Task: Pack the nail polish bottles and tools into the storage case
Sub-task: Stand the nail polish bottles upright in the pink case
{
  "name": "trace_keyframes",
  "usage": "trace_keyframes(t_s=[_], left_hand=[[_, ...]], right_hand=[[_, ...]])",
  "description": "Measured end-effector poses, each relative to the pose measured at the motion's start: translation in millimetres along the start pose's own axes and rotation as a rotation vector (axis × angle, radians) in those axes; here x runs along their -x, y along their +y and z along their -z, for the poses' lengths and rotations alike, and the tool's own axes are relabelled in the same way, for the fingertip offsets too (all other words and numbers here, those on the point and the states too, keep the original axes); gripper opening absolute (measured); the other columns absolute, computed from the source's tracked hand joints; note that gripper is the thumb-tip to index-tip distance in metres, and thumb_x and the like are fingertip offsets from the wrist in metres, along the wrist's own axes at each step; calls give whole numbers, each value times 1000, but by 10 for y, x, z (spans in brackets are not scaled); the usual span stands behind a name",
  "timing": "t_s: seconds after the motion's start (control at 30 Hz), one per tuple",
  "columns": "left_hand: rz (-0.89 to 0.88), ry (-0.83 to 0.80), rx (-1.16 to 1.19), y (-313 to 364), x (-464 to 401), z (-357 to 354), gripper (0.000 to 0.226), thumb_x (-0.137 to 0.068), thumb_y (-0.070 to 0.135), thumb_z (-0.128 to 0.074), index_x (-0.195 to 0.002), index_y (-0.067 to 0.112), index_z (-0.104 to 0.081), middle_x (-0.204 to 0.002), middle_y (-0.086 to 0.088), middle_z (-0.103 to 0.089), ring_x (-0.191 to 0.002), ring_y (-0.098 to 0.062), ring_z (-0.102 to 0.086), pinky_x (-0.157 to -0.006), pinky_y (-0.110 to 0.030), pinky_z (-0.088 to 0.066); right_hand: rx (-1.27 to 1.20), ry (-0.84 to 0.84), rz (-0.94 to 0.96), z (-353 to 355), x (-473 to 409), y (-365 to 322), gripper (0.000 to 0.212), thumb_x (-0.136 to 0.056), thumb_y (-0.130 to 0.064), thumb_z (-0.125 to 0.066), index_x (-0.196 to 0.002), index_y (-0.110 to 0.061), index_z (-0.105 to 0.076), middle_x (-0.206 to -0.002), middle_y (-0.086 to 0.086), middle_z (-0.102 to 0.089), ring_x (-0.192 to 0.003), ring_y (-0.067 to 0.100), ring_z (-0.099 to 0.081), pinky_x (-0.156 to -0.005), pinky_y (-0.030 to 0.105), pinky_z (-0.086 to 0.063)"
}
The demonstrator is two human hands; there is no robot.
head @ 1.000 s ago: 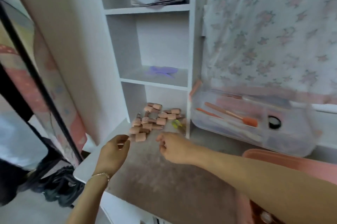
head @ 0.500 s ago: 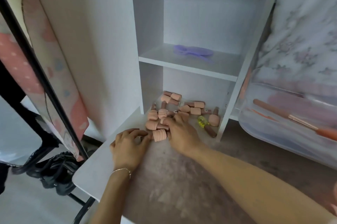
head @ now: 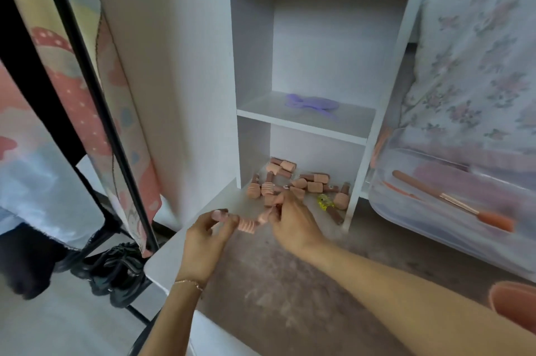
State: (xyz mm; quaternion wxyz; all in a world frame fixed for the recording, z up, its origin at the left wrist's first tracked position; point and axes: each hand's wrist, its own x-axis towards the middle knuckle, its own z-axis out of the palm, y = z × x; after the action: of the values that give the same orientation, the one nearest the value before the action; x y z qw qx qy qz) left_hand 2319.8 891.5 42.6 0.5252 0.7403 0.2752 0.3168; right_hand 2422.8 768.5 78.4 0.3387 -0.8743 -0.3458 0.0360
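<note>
Head view: packing only started, judging by the heap of nail polish bottles point(head: 293, 184) lying in the lowest shelf compartment point(head: 316, 152). Left hand point(head: 203, 236) pinching one ribbed bottle point(head: 246, 223); right hand point(head: 293, 222) curled around another, blurred. Clear storage case point(head: 452, 210) on the right, well apart, containing a brush point(head: 452, 201) and pink things; most bottles left to move.

The single head view looked forward and down from close above the bench point(head: 290, 292), facing the white shelf unit point(head: 316, 65) behind it.
</note>
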Motion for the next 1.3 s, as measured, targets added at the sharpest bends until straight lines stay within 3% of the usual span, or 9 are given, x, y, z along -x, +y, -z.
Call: trace_keyframes(t_s=[0.07, 0.17, 0.3, 0.4, 0.6, 0.83, 0.93, 1.17, 1.3], left_hand=[[2, 34, 195, 136, 194, 63, 12, -83, 21, -65, -89, 11, -62, -96, 10, -68, -97, -6, -64, -85, -21, -47], [-49, 59, 425, 396, 509, 126, 16, -84, 20, -61, -85, 6, -53, -91, -11, -71, -96, -20, -68, -87, -33, -53], [-105, 52, 542, 781, 923, 101, 24, -77, 39, -57, -78, 15, -51, -61, -1, -62, -71, -20, -70, -63, -27, -57], [-98, 10, 524, 1058, 1182, -41, 31, -72, 46, -57, -81, 16, -57, -52, 5, -48, -53, -13, -60, -51, -20, -51], [-125, -231, 537, 1535, 1642, -543, 29, -70, 40, -59, -82, 13, -58, -62, 3, -60, -44, -13, -49, -43, -21, -43], [-79, -601, 580, 1814, 2025, -1115, 44, -68, 48, -59, -96, 14, -60, -64, 1, -56, -55, -11, -52, -52, -20, -46], [-34, -749, 616, 1869, 2132, -1310, 38, -73, 39, -57, -105, 20, -59, -70, 0, -57, -60, -10, -56, -57, -20, -49], [-144, -693, 431, 1832, 2231, -1610, 27, -78, 34, -51, -103, 24, -58, -73, 9, -63, -67, -8, -60, -67, -19, -50], [-111, -667, 503, 1798, 2220, -1629, 24, -77, 29, -55, -99, 21, -58, -78, 4, -64, -74, -16, -61, -76, -29, -53]], right_hand=[[-116, 0, 23, 95, 191, -61, 10, -92, -16, -42, -102, -13, -44, -109, 8, -63, -94, 23, -58, -71, 30, -46], [-296, 39, 26, 317, 441, -145, 3, -94, -17, -41, -93, -19, -43, -101, 5, -64, -77, 5, -56, -56, 7, -40], [-389, 118, 77, 790, 737, -189, 11, -95, -24, -44, -88, -18, -51, -80, -13, -55, -66, -18, -50, -59, -2, -36], [-341, 180, 139, 1177, 1048, -124, 22, -92, -32, -47, -72, -27, -43, -67, -14, -48, -57, -12, -50, -55, 7, -37], [-536, 105, 23, 1828, 1838, 192, 16, -93, -39, -37, -86, -25, -41, -68, -1, -63, -40, 19, -60, -33, 20, -38], [-504, 38, -90, 2361, 2428, 722, 12, -93, -34, -41, -89, -22, -42, -56, -6, -65, -43, 22, -62, -38, 31, -46], [-411, 59, -105, 2505, 2602, 938, 10, -91, -31, -47, -89, -21, -46, -56, -4, -66, -44, 20, -62, -42, 27, -49], [-52, -126, -118, 2513, 2813, 1327, 16, -91, -29, -51, -77, -28, -44, -63, -11, -64, -52, 10, -64, -52, 20, -50], [148, -259, -118, 2324, 2798, 1439, 13, -93, -31, -47, -89, -24, -38, -72, -2, -59, -69, 20, -61, -69, 35, -50]])
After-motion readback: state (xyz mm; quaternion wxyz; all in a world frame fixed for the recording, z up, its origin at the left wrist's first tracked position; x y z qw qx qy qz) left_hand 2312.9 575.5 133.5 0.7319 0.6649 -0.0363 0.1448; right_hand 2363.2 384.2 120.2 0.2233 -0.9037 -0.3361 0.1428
